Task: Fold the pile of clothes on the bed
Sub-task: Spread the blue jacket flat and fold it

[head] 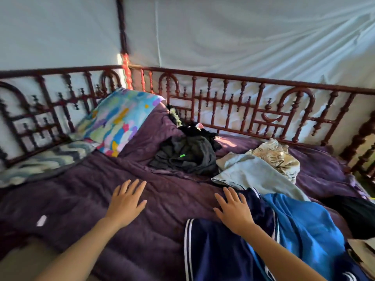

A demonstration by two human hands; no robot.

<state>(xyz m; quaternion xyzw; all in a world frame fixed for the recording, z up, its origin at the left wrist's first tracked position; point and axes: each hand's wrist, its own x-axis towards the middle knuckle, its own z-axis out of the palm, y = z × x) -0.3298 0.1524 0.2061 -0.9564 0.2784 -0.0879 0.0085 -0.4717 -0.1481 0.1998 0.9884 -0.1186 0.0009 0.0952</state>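
**Folding not started: clothes loose on bed, both hands flat**

No folded garment is seen anywhere on the bed (pixel 81 199). The clothes are spread loose over its right half, on the purple quilt. A navy garment with white stripes (pixel 213 250) is laid at the near edge. A bright blue garment (pixel 304 226) is draped partly over it on the right. A pale grey-blue top (pixel 249 171) is crumpled just behind these, touching a beige patterned cloth (pixel 278 157) nearer the far edge. A dark grey and black heap (pixel 188 155) is bunched towards the middle, near the far rail (pixel 223 102). Another black piece (pixel 357 213) is cut off at the right edge.

The left hand (pixel 126 199) is held flat on bare quilt, fingers straight, nothing grasped. The right hand (pixel 233 209) is spread flat on the upper edge of the navy garment, fingers straight and splayed, nothing pinched.

A bright patterned pillow (pixel 119 120) and a wavy-patterned pillow (pixel 50 159) are propped at the far left corner.

Judged progress: none. Every piece is left to be done. The navy garment is probably first, being pressed flat. The bare left half is likely the folding space.
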